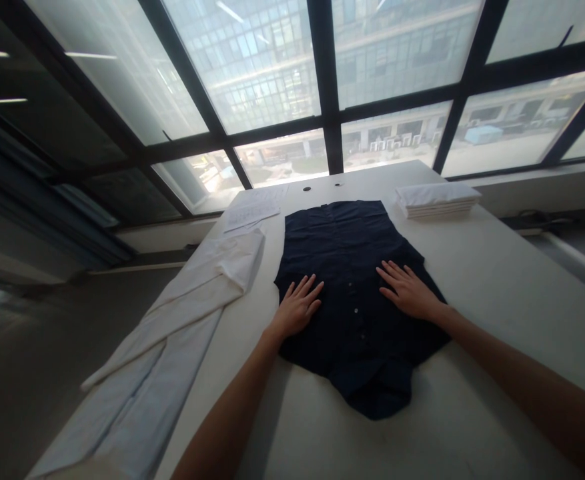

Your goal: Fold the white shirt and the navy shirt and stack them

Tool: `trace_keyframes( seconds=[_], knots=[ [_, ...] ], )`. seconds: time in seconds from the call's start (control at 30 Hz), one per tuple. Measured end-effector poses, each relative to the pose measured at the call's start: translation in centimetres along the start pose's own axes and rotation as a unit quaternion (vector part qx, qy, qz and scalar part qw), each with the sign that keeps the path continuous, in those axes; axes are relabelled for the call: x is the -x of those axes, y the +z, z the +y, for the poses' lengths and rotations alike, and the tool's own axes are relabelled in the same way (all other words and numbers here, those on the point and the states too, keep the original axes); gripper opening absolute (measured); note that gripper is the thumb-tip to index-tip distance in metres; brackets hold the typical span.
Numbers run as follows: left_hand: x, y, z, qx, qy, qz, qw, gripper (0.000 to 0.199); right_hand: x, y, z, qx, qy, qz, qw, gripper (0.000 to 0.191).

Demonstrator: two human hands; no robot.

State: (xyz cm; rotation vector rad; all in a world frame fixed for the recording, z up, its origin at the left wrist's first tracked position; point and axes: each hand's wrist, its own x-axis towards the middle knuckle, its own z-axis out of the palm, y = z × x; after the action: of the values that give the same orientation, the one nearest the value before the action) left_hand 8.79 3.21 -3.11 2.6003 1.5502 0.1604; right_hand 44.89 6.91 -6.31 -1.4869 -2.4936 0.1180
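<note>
A dark navy button-up shirt (342, 247) lies spread on the white table, its collar end toward me and its hem toward the window. Small buttons run down the middle of it. My left hand (297, 308) rests on the shirt's left side, palm down with the fingers spread. On the right side of the cloth my right hand (406, 290) also lies flat, fingers apart. Neither hand grips the fabric. The shirt's sleeves do not show.
White shirts (172, 340) lie along the left side of the table (512, 320). Printed papers (252, 208) sit at the back left. A stack of folded white cloth (437, 200) stands at the back right. Large windows (392, 60) rise beyond the far edge.
</note>
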Motion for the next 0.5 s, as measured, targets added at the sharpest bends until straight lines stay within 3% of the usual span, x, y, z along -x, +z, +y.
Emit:
trace_keyframes(
  seconds=[0.5],
  knots=[
    [-0.10, 0.24, -0.33, 0.014, -0.010, 0.005, 1.000, 0.053, -0.09, 0.00, 0.21, -0.018, -0.003, 0.017, 1.000, 0.060]
  ],
)
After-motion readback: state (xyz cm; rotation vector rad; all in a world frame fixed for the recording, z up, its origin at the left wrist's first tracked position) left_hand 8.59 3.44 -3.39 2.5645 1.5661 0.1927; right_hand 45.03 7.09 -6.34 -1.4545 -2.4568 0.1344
